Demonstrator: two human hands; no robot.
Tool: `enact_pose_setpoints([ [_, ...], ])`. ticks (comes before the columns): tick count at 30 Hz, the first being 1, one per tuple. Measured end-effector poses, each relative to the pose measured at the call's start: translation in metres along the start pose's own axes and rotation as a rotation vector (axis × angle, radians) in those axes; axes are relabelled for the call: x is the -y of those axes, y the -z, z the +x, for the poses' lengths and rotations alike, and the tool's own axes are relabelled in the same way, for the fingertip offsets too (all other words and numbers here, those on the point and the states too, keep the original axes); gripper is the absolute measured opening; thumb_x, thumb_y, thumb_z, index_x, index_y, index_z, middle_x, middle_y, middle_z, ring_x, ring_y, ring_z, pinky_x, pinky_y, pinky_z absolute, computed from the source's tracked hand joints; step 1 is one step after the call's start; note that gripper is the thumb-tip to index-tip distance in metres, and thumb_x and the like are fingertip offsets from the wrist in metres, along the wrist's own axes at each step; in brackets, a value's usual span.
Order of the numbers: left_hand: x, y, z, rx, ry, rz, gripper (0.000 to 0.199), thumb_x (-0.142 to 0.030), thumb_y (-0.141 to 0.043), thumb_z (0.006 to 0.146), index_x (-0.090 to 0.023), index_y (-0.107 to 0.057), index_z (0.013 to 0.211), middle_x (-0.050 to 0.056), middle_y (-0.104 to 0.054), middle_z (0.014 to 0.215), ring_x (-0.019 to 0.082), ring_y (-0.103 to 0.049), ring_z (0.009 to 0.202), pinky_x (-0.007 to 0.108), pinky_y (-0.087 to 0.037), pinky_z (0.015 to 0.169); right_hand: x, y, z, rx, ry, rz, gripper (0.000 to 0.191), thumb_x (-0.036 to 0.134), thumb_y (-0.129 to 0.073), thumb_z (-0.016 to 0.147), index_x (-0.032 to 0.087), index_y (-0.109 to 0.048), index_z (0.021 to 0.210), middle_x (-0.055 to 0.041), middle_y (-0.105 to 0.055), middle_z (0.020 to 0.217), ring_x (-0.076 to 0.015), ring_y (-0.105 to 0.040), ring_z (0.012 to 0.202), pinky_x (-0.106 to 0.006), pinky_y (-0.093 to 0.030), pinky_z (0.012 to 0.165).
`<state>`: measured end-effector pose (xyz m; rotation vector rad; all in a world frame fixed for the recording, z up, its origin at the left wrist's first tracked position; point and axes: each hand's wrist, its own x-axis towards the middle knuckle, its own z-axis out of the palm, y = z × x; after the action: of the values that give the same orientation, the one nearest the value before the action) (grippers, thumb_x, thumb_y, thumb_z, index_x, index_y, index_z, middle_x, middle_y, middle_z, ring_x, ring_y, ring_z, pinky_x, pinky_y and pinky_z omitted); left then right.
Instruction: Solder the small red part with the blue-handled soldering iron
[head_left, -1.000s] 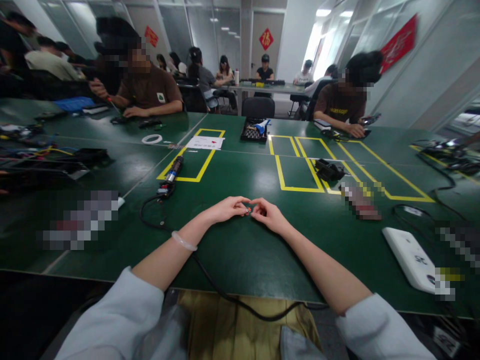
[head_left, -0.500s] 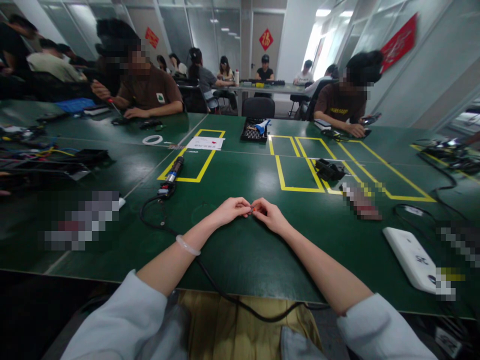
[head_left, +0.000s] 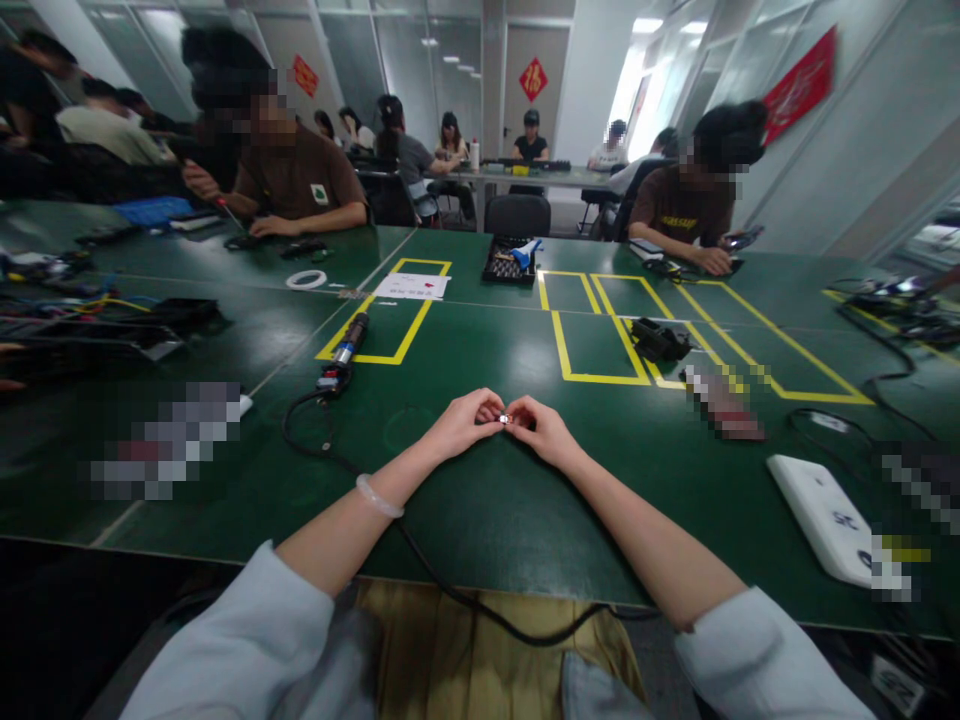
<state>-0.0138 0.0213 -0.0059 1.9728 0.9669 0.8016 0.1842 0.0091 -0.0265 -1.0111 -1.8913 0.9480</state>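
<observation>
Below the hands, a black cable (head_left: 517, 632) dips past the near edge of the green table (head_left: 495, 520), running up under the left forearm, which wears a pale bracelet (head_left: 379, 497). Well to the right of the hands, a white device (head_left: 821, 520) with dark handwritten marks lies on the tabletop. The left hand (head_left: 469, 420) and right hand (head_left: 544, 425) meet at their fingertips, fingers curled and thumbs brought in, pinching between them a small part (head_left: 505, 419), shiny with a bit of orange-red, too tiny to identify.

Beyond the left hand, a cylindrical tool (head_left: 347, 345) lies at the cable's other end, across yellow tape lines. Beyond the right hand, a black bracket-like piece (head_left: 660, 342) sits among more tape outlines. Farther past the left hand are a white paper (head_left: 412, 286) and a white ring (head_left: 306, 280); almost straight ahead of both hands stands a black tray (head_left: 491, 268) holding a blue item (head_left: 525, 252).

Across the table, far left of the hands, a co-worker in brown (head_left: 300, 170) grips a slim tool; far right, another co-worker (head_left: 679, 205) leans over the table. Farthest ahead, a red diamond sign (head_left: 533, 79) hangs on a door.
</observation>
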Motion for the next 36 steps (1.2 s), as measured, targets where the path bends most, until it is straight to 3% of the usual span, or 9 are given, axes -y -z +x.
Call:
enact_pose_setpoints([
  [9, 0.003, 0.006, -0.001, 0.056, 0.035, 0.011, 0.024, -0.035, -0.064, 0.082, -0.017, -0.062, 0.097, 0.004, -0.066, 0.09, 0.014, -0.062, 0.081, 0.028, -0.049, 0.075, -0.002, 0.0, 0.0, -0.021, -0.032, -0.018, 0.017, 0.031, -0.064, 0.081, 0.018, -0.059, 0.091, 0.0011, -0.057, 0.074, -0.012, -0.052, 0.065, -0.025, -0.043, 0.062],
  [13, 0.005, 0.022, -0.001, 0.033, 0.036, 0.081, 0.028, -0.039, -0.06, 0.084, -0.017, -0.063, 0.102, 0.005, -0.067, 0.096, 0.016, -0.063, 0.085, 0.029, -0.049, 0.079, -0.004, 0.0, 0.0, -0.011, -0.051, -0.026, 0.018, 0.03, -0.063, 0.082, 0.018, -0.059, 0.094, 0.0023, -0.055, 0.071, -0.0112, -0.049, 0.061, -0.024, -0.041, 0.06],
  [16, 0.012, 0.049, -0.002, -0.081, 0.051, 0.223, 0.038, -0.042, -0.056, 0.086, -0.018, -0.059, 0.116, 0.007, -0.065, 0.104, 0.017, -0.062, 0.09, 0.031, -0.049, 0.083, -0.004, 0.0, 0.0, 0.005, -0.06, -0.02, 0.019, 0.03, -0.063, 0.082, 0.018, -0.059, 0.095, 0.0027, -0.055, 0.071, -0.0109, -0.049, 0.061, -0.024, -0.041, 0.06],
  [19, 0.025, 0.09, -0.009, -0.303, 0.143, 0.537, 0.048, -0.043, -0.051, 0.088, -0.019, -0.052, 0.13, 0.01, -0.06, 0.118, 0.023, -0.058, 0.107, 0.038, -0.045, 0.094, -0.004, -0.001, 0.0, 0.018, -0.064, -0.009, 0.019, 0.029, -0.063, 0.081, 0.017, -0.059, 0.096, 0.0022, -0.056, 0.072, -0.0112, -0.049, 0.062, -0.024, -0.041, 0.061],
  [21, 0.037, 0.118, -0.018, -0.461, 0.29, 0.786, 0.053, -0.043, -0.051, 0.088, -0.017, -0.05, 0.133, 0.015, -0.053, 0.13, 0.031, -0.05, 0.12, 0.045, -0.039, 0.102, -0.003, -0.001, -0.001, 0.023, -0.065, -0.007, 0.019, 0.029, -0.063, 0.081, 0.017, -0.06, 0.095, 0.002, -0.056, 0.072, -0.0114, -0.049, 0.062, -0.024, -0.041, 0.061],
  [24, 0.054, 0.153, -0.037, -0.595, 0.556, 0.988, 0.063, -0.045, -0.058, 0.082, -0.014, -0.046, 0.136, 0.02, -0.043, 0.141, 0.04, -0.04, 0.128, 0.052, -0.035, 0.104, -0.002, -0.001, -0.001, 0.022, -0.067, -0.012, 0.019, 0.03, -0.062, 0.081, 0.017, -0.06, 0.095, 0.0017, -0.056, 0.072, -0.0114, -0.049, 0.062, -0.024, -0.041, 0.061],
  [26, 0.063, 0.168, -0.047, -0.595, 0.715, 1.005, 0.07, -0.048, -0.061, 0.079, -0.013, -0.045, 0.136, 0.022, -0.042, 0.142, 0.042, -0.042, 0.127, 0.053, -0.038, 0.101, -0.002, -0.001, -0.001, 0.021, -0.068, -0.017, 0.019, 0.03, -0.063, 0.081, 0.017, -0.059, 0.095, 0.0014, -0.057, 0.073, -0.0114, -0.05, 0.062, -0.024, -0.041, 0.061],
  [29, 0.071, 0.181, -0.055, -0.498, 0.884, 0.932, 0.069, -0.051, -0.061, 0.077, -0.014, -0.047, 0.133, 0.022, -0.047, 0.137, 0.04, -0.051, 0.119, 0.051, -0.046, 0.093, -0.002, 0.0, -0.001, 0.027, -0.073, -0.02, 0.019, 0.029, -0.062, 0.081, 0.017, -0.059, 0.095, 0.0013, -0.058, 0.074, -0.0112, -0.05, 0.063, -0.024, -0.042, 0.062],
  [36, 0.072, 0.183, -0.052, -0.401, 0.845, 0.943, 0.061, -0.051, -0.062, 0.075, -0.016, -0.053, 0.126, 0.019, -0.051, 0.133, 0.036, -0.057, 0.113, 0.044, -0.05, 0.087, -0.003, -0.001, -0.001, 0.027, -0.066, -0.02, 0.017, 0.029, -0.062, 0.082, 0.017, -0.06, 0.094, 0.0017, -0.056, 0.072, -0.0114, -0.05, 0.063, -0.024, -0.041, 0.061],
])
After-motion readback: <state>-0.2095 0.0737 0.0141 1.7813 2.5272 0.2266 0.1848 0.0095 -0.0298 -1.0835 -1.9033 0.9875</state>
